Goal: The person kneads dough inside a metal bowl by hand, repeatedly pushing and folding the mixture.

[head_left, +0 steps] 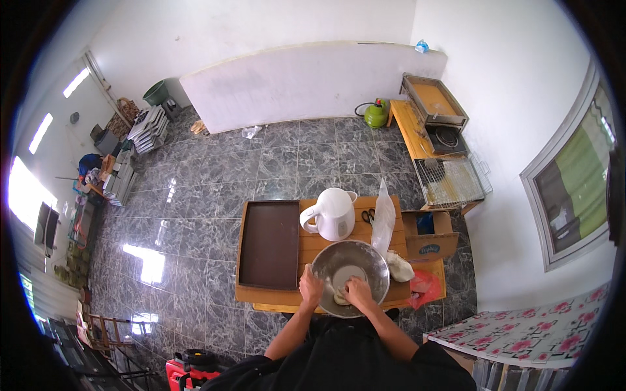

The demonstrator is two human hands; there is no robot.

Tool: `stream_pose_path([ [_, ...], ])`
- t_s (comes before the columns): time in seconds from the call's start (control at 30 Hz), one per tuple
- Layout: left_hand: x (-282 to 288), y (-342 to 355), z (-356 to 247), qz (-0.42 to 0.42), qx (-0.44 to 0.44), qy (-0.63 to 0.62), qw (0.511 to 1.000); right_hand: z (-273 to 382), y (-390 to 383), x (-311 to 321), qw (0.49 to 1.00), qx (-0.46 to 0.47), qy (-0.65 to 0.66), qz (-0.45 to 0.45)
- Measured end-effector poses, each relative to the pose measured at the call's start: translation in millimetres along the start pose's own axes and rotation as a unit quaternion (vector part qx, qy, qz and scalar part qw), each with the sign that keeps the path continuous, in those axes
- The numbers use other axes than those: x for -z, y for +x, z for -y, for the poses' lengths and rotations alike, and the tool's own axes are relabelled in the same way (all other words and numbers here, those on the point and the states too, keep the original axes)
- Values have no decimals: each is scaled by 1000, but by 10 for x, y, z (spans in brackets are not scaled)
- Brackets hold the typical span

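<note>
A wide metal mixing bowl [375,260] stands at the near edge of a wooden table. My left hand [311,287] is closed on the bowl's left rim. Inside the bowl, my right hand [357,290] has its fingers curled at a pale lump of dough [340,299]; the fingertips are partly hidden. A whitish patch covers the bowl's bottom. Behind the bowl stands a white pitcher [335,215] with a handle at its left. To the right lie a clear plastic bag [384,221] and a white bag [400,267].
A dark brown rectangular tray [268,244] fills the table's left side. Black-handled scissors [368,216] lie near the pitcher. At the right are a cardboard box [430,244] and a red plastic bag [425,289]. A green gas cylinder [376,115] and a stove [447,138] stand farther back.
</note>
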State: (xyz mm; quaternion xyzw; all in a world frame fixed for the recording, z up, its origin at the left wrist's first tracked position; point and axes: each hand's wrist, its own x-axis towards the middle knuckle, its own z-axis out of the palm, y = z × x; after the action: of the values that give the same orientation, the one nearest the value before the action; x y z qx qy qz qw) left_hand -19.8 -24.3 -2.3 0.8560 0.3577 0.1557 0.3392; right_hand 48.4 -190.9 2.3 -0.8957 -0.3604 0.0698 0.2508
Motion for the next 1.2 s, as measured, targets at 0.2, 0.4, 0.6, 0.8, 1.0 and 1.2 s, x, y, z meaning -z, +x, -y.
stream_pose_path([
  [0.2,54,23,-135,33,17,-19,999,-131,-43,2,991,-60,59,101],
  [0.4,-23,61,32,45,-5,-30,999,-32,25,292,954,-55,57,288],
  [0.6,-70,84,37,34,-17,-57,998,-3,244,277,793,-221,159,545],
  [0.8,-11,115,-88,74,19,-66,995,-23,421,-100,757,-296,150,563],
  [1.0,3,144,-109,84,9,-69,994,-92,303,-189,890,-259,163,339],
  [1.2,-53,133,-23,57,1,-66,996,-10,408,-359,976,-182,-18,116],
])
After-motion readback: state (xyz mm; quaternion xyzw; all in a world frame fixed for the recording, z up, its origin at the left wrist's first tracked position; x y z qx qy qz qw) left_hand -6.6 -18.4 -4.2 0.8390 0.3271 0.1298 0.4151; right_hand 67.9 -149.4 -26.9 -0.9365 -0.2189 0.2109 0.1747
